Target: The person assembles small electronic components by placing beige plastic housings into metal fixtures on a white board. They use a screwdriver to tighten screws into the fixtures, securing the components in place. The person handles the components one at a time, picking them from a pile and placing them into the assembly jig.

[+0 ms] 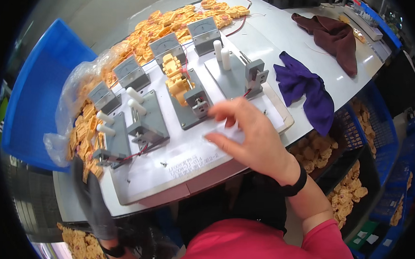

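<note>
My right hand (249, 138) hovers over the white fixture board (168, 169), fingers spread and nothing visible in them. Its fingertips are just right of a grey clamp fixture (197, 101) that carries two yellow plastic parts (177, 79). My left hand (91, 194) is a dark, motion-blurred shape at the board's lower left corner, close to a pile of orange parts (85, 129); its grip is unreadable. Similar grey fixtures with white pegs (222, 54) stand on the board, with several grey dial meters (204, 34) in a row behind them.
A clear plastic bag (75, 91) and more orange parts (166, 23) lie along the left and back. A blue bin (38, 89) is at far left. Purple cloth (306, 87) and maroon cloth (334, 38) lie right. Blue crates of parts (348, 191) sit below the table's right edge.
</note>
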Available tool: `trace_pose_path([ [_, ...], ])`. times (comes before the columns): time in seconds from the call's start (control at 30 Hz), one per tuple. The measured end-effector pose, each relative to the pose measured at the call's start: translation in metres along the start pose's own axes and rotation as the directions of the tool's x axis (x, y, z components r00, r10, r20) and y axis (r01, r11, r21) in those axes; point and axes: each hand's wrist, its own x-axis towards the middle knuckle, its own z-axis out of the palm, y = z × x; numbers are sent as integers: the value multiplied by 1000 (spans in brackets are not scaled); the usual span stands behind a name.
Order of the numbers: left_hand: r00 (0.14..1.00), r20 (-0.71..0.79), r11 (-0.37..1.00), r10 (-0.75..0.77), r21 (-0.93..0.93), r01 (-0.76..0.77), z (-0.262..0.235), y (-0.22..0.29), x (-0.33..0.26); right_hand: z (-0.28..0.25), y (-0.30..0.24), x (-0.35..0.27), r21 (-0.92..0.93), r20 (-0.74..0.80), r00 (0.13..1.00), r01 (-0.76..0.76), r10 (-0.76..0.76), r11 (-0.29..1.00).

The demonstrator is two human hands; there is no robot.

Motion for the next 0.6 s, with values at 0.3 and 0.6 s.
trace_pose_path([
  [0.3,194,698,242,689,30,-970,99,148,103,12,-3,9,11,-195,980,28,-25,1000],
  [0.6,136,874,96,466,104,-990,150,149,119,13,0,7,266,-96,995,33,-8,963],
])
